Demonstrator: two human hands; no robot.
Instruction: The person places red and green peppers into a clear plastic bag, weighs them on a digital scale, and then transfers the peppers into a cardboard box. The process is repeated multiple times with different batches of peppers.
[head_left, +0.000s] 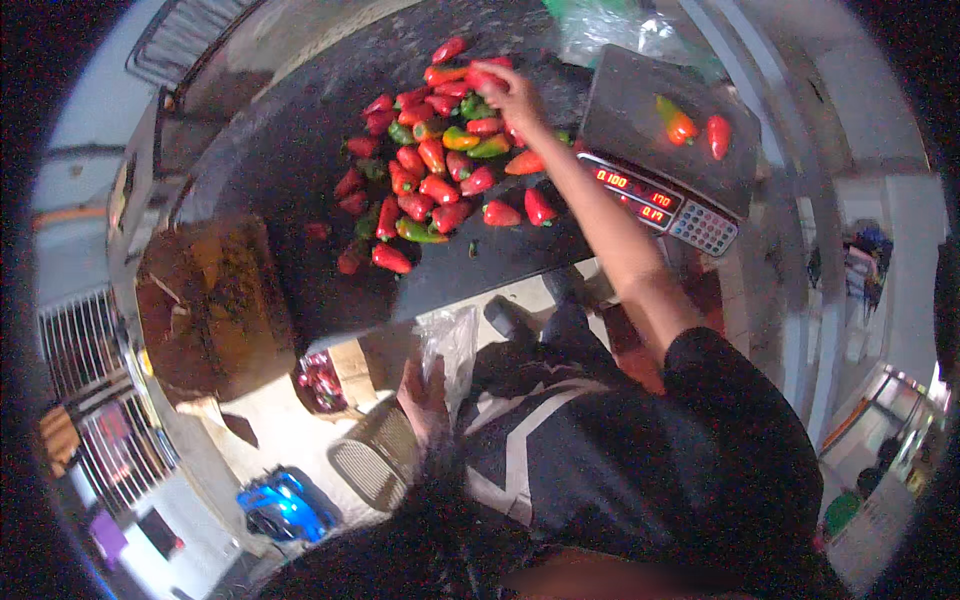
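My right hand (511, 97) reaches across the dark table (495, 259), its fingers closed around a red pepper (487, 77) at the far right of the pepper pile. Red peppers (439, 189), with some green and orange ones, lie loosely spread there. Low in front of my body, my left hand (424, 394) holds a clear plastic bag (450, 337). To the right, a digital scale (645, 112) bears a green-orange pepper (677, 122) and a red pepper (718, 136) on its plate; its red display is lit.
A worn brown cardboard box (217, 307) stands at the table's left end. Clear and green plastic bags (630, 34) lie beyond the scale. Below the table are a woven plastic basket (379, 454), an open container with red contents (321, 382) and a shiny blue object (289, 506).
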